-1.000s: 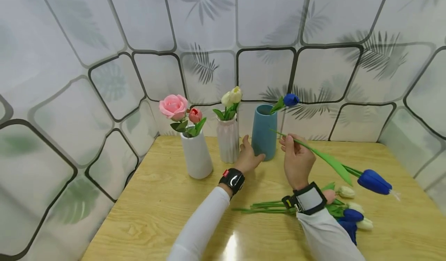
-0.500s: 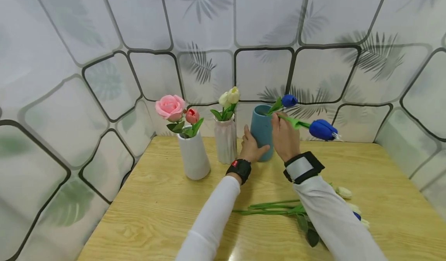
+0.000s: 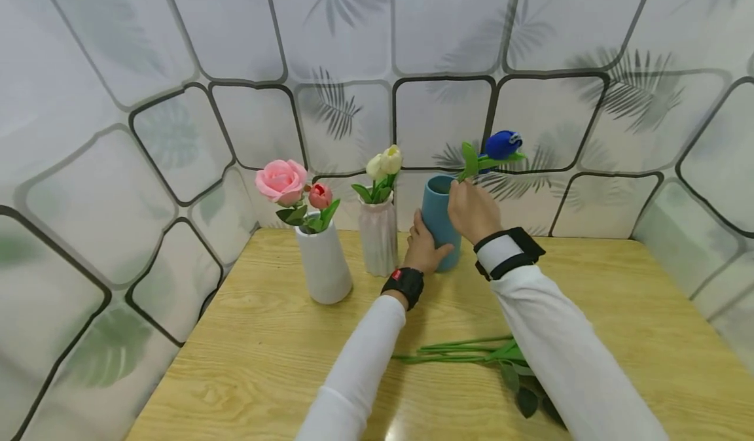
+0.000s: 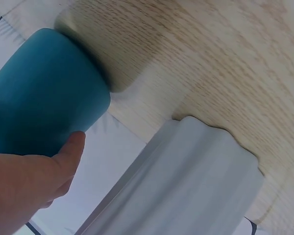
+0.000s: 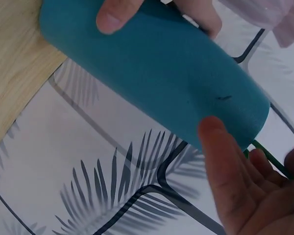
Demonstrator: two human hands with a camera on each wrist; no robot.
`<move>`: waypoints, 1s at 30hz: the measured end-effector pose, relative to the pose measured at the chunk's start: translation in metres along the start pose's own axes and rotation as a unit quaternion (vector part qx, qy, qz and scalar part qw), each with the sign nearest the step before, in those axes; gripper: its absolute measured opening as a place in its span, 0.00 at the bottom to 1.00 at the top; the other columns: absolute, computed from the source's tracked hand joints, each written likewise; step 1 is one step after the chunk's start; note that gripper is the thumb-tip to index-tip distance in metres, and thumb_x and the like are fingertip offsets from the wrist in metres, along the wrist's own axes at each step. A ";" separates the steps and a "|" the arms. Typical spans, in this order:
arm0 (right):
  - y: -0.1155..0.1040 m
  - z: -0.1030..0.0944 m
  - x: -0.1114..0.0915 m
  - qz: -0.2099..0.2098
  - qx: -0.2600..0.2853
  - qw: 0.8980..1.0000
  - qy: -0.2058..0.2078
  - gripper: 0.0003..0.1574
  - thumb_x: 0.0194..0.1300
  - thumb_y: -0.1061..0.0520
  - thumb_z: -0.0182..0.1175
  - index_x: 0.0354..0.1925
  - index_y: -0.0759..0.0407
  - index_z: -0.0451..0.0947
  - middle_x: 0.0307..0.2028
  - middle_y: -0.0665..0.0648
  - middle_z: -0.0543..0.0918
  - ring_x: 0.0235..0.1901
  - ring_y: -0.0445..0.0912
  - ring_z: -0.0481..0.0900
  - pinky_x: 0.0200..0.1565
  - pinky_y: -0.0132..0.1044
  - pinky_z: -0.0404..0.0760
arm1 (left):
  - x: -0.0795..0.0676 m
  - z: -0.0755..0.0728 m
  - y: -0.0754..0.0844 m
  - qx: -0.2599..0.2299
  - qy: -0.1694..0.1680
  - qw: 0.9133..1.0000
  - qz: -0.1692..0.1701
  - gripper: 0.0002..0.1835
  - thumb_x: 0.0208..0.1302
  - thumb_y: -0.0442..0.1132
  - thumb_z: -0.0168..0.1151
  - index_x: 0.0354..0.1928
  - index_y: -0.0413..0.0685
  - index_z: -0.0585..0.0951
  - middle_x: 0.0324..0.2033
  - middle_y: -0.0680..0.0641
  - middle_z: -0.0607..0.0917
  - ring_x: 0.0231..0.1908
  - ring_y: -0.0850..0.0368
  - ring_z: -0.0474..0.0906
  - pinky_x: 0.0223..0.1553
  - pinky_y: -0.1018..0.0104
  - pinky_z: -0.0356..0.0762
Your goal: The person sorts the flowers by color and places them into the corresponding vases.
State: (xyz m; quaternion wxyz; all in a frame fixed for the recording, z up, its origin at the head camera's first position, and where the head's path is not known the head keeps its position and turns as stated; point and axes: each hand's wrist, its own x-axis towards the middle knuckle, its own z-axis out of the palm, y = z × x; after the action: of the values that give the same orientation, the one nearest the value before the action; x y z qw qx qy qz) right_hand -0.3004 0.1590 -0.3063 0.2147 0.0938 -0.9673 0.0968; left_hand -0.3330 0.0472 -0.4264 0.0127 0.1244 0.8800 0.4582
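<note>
My left hand [image 3: 425,248] holds the blue vase [image 3: 437,212] low on its body, thumb on the near side and fingers round the left, as the right wrist view also shows. At the vase mouth, my right hand [image 3: 474,212] pinches the green stem [image 5: 273,159] of a blue tulip [image 3: 502,145]. Its stem runs down to the vase's rim; how far inside it reaches is hidden by the hand. The flower head leans right above the knuckles. Behind it, a second blue tulip in the vase is mostly covered.
Left of the blue vase stand a ribbed pale vase [image 3: 379,238] with white tulips and a white vase [image 3: 324,264] holding a pink rose [image 3: 281,182] and a red flower. Loose green stems [image 3: 453,352] lie on the table, partly under the right sleeve. A patterned curtain hangs behind.
My right hand has carried the blue tulip left and up to the vase mouth, its flower swinging from low right to upright. My left hand has closed round the vase.
</note>
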 end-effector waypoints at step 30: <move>0.015 0.007 0.008 0.149 0.377 0.914 -0.017 0.22 0.73 0.54 0.56 0.32 0.74 0.81 0.16 0.58 0.80 0.15 0.40 0.81 0.22 0.33 0.81 | 0.001 0.000 -0.003 0.035 0.002 0.999 -0.012 0.55 0.68 0.49 0.63 0.78 0.48 0.32 0.73 0.32 0.53 0.68 0.32 0.59 0.62 0.43 0.68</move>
State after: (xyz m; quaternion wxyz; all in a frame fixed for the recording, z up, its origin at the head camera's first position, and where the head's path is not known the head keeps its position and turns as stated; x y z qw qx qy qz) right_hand -0.3141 0.1708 -0.3110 0.1302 0.0246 -0.8654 0.4832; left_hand -0.3348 0.0458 -0.4287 0.0117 0.1137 0.8967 0.4275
